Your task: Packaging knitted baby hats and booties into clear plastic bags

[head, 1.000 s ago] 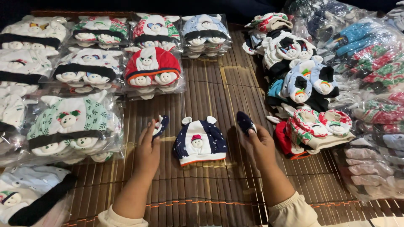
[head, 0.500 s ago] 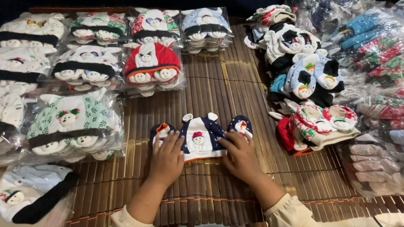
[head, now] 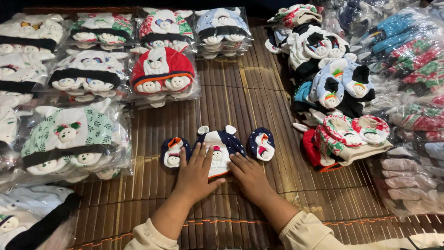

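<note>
Navy baby cap (head: 221, 147) lies flat on bamboo mat (head: 259, 97); our left hand (head: 196, 173) and right hand (head: 250, 175) press open palms on its lower edge, grasping nothing.

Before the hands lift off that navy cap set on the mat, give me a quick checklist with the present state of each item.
1. Navy cap lying flat on the bamboo mat: ok.
2. Left hand pressing the cap's lower edge: ok, palm down, fingers spread.
3. Right hand touching the cap's right lower corner: ok.
4. Left mitten placed beside the cap: ok, close at its left, touching or not cannot tell.
5. Right mitten placed beside the cap: ok, close at its right.
6. Cap's lower band smooth: cannot tell, hidden under both hands.
</note>
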